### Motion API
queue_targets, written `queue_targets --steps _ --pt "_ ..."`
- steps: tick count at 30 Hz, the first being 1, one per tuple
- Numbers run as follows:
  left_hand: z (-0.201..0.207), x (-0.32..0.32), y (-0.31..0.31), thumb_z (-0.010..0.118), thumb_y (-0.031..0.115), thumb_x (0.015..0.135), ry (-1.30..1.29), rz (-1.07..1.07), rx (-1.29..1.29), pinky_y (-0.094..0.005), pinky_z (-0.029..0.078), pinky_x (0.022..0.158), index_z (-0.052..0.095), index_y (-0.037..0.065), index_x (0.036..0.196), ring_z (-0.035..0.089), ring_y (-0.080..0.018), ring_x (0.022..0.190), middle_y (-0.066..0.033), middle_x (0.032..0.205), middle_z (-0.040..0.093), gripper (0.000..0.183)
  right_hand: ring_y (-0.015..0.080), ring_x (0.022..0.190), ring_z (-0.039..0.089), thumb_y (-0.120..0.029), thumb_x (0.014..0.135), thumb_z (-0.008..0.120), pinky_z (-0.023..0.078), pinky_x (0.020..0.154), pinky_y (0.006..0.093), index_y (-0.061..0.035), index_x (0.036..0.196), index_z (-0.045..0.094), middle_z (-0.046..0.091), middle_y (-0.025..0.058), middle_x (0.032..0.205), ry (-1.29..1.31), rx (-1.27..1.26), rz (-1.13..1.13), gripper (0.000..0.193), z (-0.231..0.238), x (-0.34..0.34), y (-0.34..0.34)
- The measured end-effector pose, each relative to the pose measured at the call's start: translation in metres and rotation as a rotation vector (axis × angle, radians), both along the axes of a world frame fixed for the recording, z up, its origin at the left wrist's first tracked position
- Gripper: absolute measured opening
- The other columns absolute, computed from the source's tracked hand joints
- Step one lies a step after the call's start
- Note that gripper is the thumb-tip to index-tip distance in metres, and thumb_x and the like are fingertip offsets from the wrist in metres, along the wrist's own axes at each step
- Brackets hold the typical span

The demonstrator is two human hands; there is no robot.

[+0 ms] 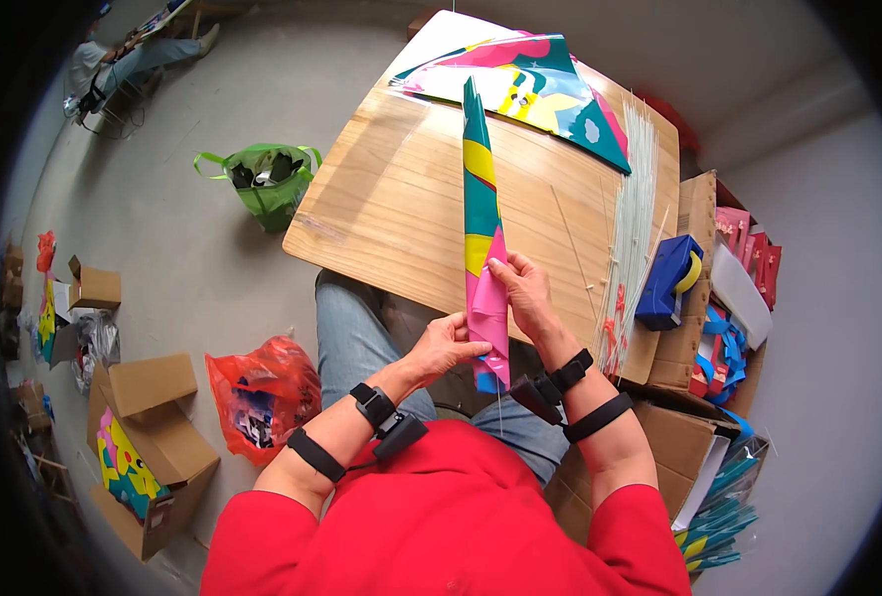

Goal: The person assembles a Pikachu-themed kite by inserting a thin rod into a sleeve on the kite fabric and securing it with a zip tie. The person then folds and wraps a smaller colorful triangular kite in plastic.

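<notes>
A slim rolled-up kite [481, 199], teal, yellow and pink, stands out over the table's near edge, with its narrow tip pointing away from me. My left hand [447, 343] pinches its pink lower end, thumb laid across the front. Slightly higher up, my right hand [523, 288] grips the pink part from the right side, the thumb pressing on the fabric. A bit of blue shows at the bottom of the roll, and a thin rod sticks out below it. Flat triangular kites [550, 89] with a printed yellow figure lie at the far end of the table.
The wooden table [391, 189] carries thin white rods [635, 199] along its right side and a blue tape dispenser [671, 283] nearby. Cardboard boxes [684, 348] crowd the right. On the floor at left are a green bag [270, 189], a red plastic bag [252, 387] and an open carton [153, 457].
</notes>
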State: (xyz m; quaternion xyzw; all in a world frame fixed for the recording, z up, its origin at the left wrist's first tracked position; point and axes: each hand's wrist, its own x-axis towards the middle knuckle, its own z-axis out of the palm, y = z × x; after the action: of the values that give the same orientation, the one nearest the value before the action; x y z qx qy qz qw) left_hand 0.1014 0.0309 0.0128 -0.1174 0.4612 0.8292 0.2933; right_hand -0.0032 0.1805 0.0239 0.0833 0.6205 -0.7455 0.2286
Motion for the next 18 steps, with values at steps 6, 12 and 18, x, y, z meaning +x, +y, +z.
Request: queue_targets --steps 6,12,18 --pt "-0.01 0.015 -0.005 0.073 0.004 0.085 0.01 -0.051 -0.017 -0.0296 0.054 0.089 0.052 0.001 0.129 0.065 -0.0131 0.1 -0.0057 0.113 0.067 0.048 0.0087 0.08 0.065 -0.009 0.094 0.065 0.053 0.073 0.0233 0.0027 0.115 0.063 0.072 0.0053 0.094 0.025 -0.055 -0.025 0.025 0.001 -0.005 0.003" --pt "0.006 0.022 0.002 0.073 0.005 0.086 -0.106 0.035 -0.028 -0.0292 0.053 0.088 0.054 0.0 0.125 0.065 -0.013 0.098 -0.0062 0.107 0.068 0.044 0.0086 0.082 0.065 -0.009 0.094 0.066 0.053 0.073 0.0228 0.0036 0.117 0.062 0.072 0.0058 0.096 0.072 -0.089 -0.059 0.027 0.009 -0.006 0.005" --pt "-0.003 0.017 0.009 0.073 0.005 0.087 -0.022 0.112 -0.122 -0.0286 0.054 0.085 0.057 -0.001 0.12 0.067 -0.0135 0.093 -0.0085 0.106 0.069 0.037 0.0088 0.083 0.066 -0.009 0.093 0.066 0.053 0.073 0.0225 0.0038 0.119 0.061 0.072 0.0064 0.099 0.094 -0.071 -0.039 0.029 0.017 -0.005 -0.001"
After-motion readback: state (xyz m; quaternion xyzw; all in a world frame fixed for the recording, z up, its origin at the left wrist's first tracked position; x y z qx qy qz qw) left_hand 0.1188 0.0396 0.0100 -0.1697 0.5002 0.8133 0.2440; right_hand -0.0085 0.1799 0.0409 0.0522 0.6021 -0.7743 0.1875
